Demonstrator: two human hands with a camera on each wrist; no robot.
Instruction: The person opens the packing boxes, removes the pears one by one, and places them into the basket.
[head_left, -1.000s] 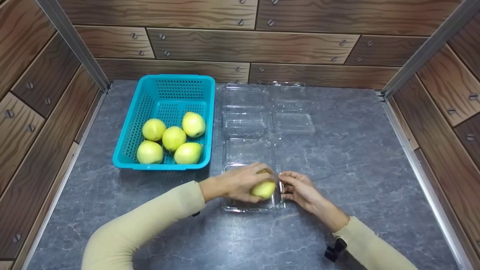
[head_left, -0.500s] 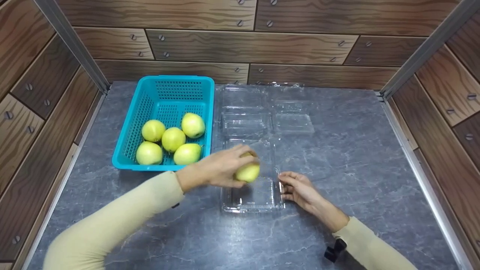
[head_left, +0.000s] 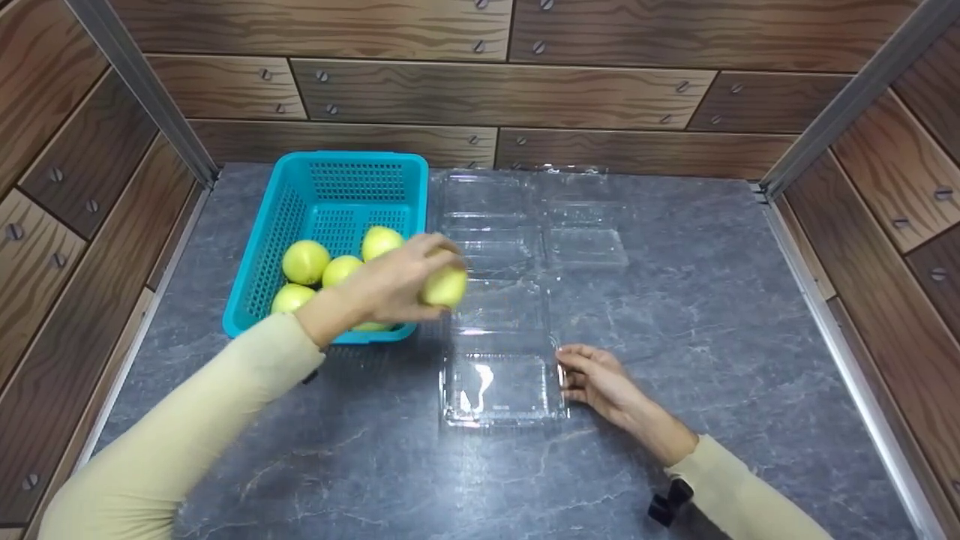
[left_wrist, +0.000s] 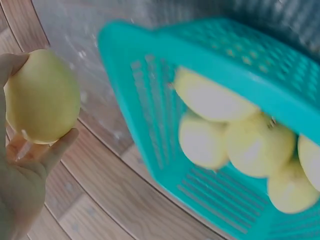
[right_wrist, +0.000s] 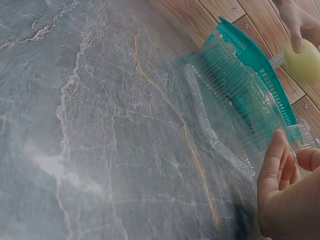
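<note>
My left hand (head_left: 401, 281) grips a yellow-green pear (head_left: 446, 287) in the air, just off the right rim of the turquoise basket (head_left: 352, 155). In the left wrist view the fingers and thumb reach around this pear (left_wrist: 44, 97). Several more pears (head_left: 306, 261) lie in the basket, some partly hidden by my left hand and forearm. An opened clear plastic clamshell container (head_left: 502, 386) lies in front of me with no fruit in it. My right hand (head_left: 607, 382) pinches its right edge between thumb and fingers.
More clear plastic containers (head_left: 589, 244) stand behind, towards the back wall. Wood-patterned panels (head_left: 495, 94) close off the back and both sides of the grey marbled table (head_left: 712, 315). The basket stands at the back left.
My left hand has lifted the pear out of the front container and carried it left and back towards the basket. The right hand has stayed at the container's edge.
</note>
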